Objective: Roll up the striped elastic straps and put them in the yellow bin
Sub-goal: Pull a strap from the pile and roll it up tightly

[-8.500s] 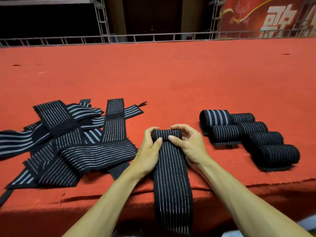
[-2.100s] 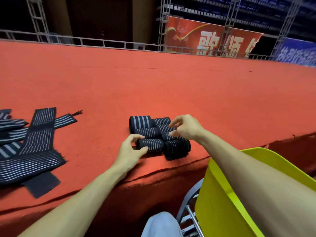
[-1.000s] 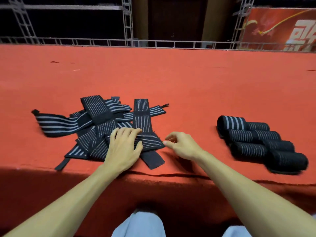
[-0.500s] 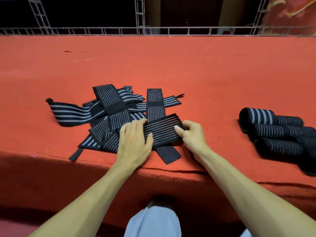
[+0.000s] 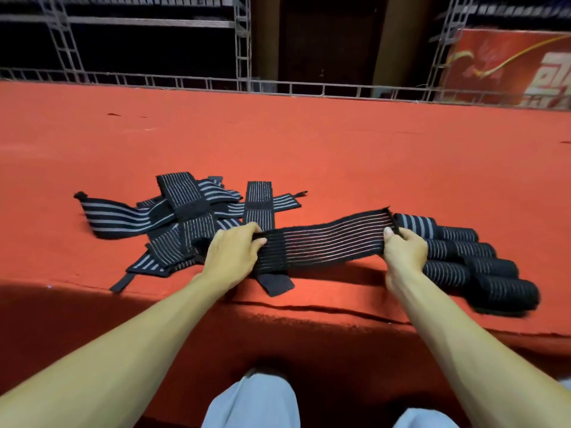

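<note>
A black strap with thin pale stripes (image 5: 324, 242) stretches sideways between my hands, lifted a little off the red carpet. My right hand (image 5: 403, 251) pinches its right end. My left hand (image 5: 234, 253) grips the strap near its left part, at the edge of the pile of loose striped straps (image 5: 185, 217). Several rolled straps (image 5: 463, 261) lie in a cluster just right of my right hand. The yellow bin is out of view.
The red carpeted platform (image 5: 309, 149) runs far back to a metal rail (image 5: 278, 88). Its front edge (image 5: 309, 310) drops off just before my forearms. My knees in pale trousers (image 5: 251, 400) show below.
My right hand has pulled the strap's end out to the right, drawing it from the pile. My left hand now grips it rather than lying flat on the pile.
</note>
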Demonstrator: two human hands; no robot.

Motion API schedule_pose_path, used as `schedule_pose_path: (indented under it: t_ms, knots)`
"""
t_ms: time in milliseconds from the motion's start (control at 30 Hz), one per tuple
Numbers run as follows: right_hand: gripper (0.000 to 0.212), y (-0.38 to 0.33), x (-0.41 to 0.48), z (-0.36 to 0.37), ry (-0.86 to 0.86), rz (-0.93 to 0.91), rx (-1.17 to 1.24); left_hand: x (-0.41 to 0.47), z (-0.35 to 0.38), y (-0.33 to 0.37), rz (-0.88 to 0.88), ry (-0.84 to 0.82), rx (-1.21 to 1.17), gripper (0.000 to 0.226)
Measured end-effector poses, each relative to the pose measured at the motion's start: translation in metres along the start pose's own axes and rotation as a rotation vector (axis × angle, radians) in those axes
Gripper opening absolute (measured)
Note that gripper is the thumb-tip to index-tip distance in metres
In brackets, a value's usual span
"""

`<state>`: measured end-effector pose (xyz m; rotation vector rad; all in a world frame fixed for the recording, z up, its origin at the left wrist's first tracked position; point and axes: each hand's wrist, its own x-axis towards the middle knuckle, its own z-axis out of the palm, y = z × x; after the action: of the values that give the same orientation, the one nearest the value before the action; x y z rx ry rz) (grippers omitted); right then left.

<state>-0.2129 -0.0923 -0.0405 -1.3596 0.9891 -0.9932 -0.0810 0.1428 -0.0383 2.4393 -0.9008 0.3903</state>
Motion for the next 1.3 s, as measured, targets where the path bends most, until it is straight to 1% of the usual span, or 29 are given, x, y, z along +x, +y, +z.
schedule_pose_path:
  t_ms: [33, 100, 133, 200, 267, 367, 400, 433, 500, 600, 667, 767, 833, 933, 1067, 1133, 1200, 1233, 1300]
  knots:
    - [0.009, 0.000, -0.002, -0.001, 0.015, 0.002, -0.058, 0.001, 0.000, 0.008, 0.036, -0.010, -0.034, 0.016]
    - [0.027, -0.002, -0.006, 0.001, -0.019, 0.018, -0.241, 0.000, 0.005, 0.023, 0.090, -0.051, -0.128, 0.010]
    - [0.036, -0.004, -0.010, 0.003, -0.056, -0.011, -0.364, 0.000, 0.008, 0.029, 0.109, -0.075, -0.194, 0.008]
    - [0.048, -0.008, -0.021, 0.011, -0.159, -0.167, -0.541, 0.001, 0.015, 0.036, 0.131, -0.134, -0.336, 0.005]
    - [0.047, -0.011, -0.034, 0.020, -0.315, -0.371, -0.567, 0.001, 0.020, 0.037, 0.164, -0.142, -0.387, 0.007]
    - [0.036, -0.008, -0.052, 0.036, -0.616, -0.471, -0.531, 0.003, 0.022, 0.022, 0.212, -0.107, -0.342, 0.018]
    - [0.032, -0.004, -0.055, 0.040, -0.669, -0.498, -0.543, 0.002, 0.020, 0.015, 0.214, -0.122, -0.319, 0.024]
    - [0.027, 0.002, -0.056, 0.048, -0.679, -0.530, -0.545, 0.002, 0.018, 0.004, 0.210, -0.140, -0.288, 0.028]
    - [0.020, 0.010, -0.054, 0.055, -0.584, -0.565, -0.557, 0.001, 0.014, -0.016, 0.194, -0.150, -0.215, 0.031]
    - [0.018, 0.021, -0.041, 0.053, -0.404, -0.503, -0.570, -0.004, 0.012, -0.038, 0.148, -0.070, -0.184, 0.025]
    - [0.017, 0.031, -0.033, 0.054, -0.376, -0.459, -0.580, -0.008, 0.019, -0.045, 0.074, -0.033, -0.243, 0.020]
    - [0.016, 0.039, -0.030, 0.057, -0.354, -0.434, -0.543, -0.010, 0.028, -0.050, -0.030, -0.086, -0.331, 0.022]
    - [0.014, 0.039, -0.028, 0.057, -0.301, -0.411, -0.430, -0.010, 0.030, -0.052, -0.044, -0.094, -0.341, 0.024]
    - [0.013, 0.038, -0.026, 0.052, -0.232, -0.380, -0.273, -0.014, 0.027, -0.051, -0.050, -0.022, -0.359, 0.020]
    - [0.011, 0.035, -0.031, 0.047, -0.178, -0.329, -0.229, -0.019, 0.016, -0.045, -0.099, 0.021, -0.466, 0.016]
    - [0.009, 0.031, -0.034, 0.046, -0.136, -0.324, -0.278, -0.019, 0.009, -0.041, -0.143, -0.001, -0.513, 0.015]
    - [0.014, 0.025, -0.038, 0.046, -0.088, -0.351, -0.445, -0.019, 0.002, -0.035, -0.201, -0.030, -0.579, 0.013]
    - [0.018, 0.020, -0.042, 0.046, -0.087, -0.375, -0.528, -0.017, -0.001, -0.030, -0.237, -0.055, -0.625, 0.012]
    - [0.027, 0.006, -0.052, 0.044, -0.150, -0.475, -0.589, -0.012, -0.010, -0.018, -0.287, -0.107, -0.730, 0.014]
